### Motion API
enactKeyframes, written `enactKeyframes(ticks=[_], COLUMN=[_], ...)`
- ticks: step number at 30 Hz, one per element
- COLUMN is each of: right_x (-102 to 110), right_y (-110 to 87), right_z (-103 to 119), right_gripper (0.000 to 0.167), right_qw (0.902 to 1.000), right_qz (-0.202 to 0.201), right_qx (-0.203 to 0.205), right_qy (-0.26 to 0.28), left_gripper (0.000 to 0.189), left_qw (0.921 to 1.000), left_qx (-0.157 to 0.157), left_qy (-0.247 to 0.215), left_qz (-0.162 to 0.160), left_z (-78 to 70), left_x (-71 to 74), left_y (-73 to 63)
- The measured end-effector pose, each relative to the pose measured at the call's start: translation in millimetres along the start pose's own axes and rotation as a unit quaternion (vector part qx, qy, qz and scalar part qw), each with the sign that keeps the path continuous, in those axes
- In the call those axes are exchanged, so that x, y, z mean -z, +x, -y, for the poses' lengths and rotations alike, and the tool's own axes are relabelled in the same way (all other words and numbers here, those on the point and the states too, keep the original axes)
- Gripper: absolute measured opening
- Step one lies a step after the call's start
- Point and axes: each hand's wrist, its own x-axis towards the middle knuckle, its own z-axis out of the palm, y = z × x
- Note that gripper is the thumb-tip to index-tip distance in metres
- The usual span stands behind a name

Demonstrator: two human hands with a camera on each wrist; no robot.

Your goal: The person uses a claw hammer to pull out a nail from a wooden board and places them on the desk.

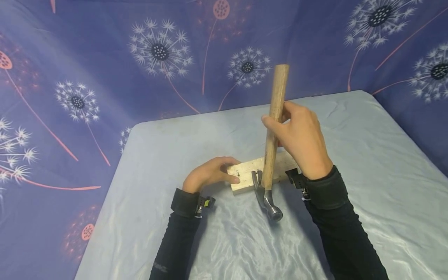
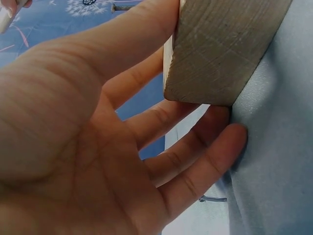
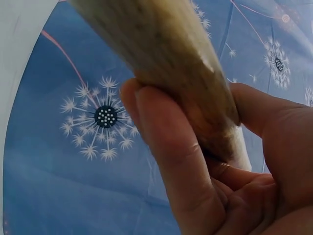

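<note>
The person's left hand [image 1: 211, 173] is clamped on the near end of a wooden block [image 1: 246, 167], thumb over the upper face and fingers behind its far side, probably to keep it steady against a tug or a push. The right hand [image 1: 302, 134] is closed around the handle [image 1: 277, 93] of a hammer [image 1: 268, 165], thumb on one side and fingers on the other. The handle stands nearly upright, and the head sits below the right hand with its claw [image 1: 258, 188] over the block, perhaps so the long handle can serve as a lever; whether the claw grips anything cannot be told. A thin nail [image 1: 238, 174] stands up from the block just beside the left thumb.

The block is pale, square-edged timber, its sawn end grain rough beside the left palm. The handle is smooth, rounded, streaky wood; the metal head shines. Beneath both hands, the table [image 1: 161, 155] wears glossy, wrinkled cloth.
</note>
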Motion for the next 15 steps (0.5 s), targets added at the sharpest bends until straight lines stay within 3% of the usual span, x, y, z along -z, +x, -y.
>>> enactKeyframes(ticks=[8, 15], right_x=[4.7, 2.6], right_y=[5.5, 8.3], right_z=[6.5, 8.4], right_gripper=[0.033, 0.035], right_qw=[0.9995, 0.9984], right_qz=[-0.001, -0.041], right_qx=[-0.017, -0.014], right_qy=[-0.027, -0.038], left_gripper=[0.048, 0.051], left_qw=[0.9999, 0.9999], left_qx=[-0.001, 0.005], left_qy=[0.01, 0.01], left_qz=[-0.005, -0.006], left_z=[-0.1, -0.7], left_x=[0.8, 0.2], left_y=[2.4, 1.5])
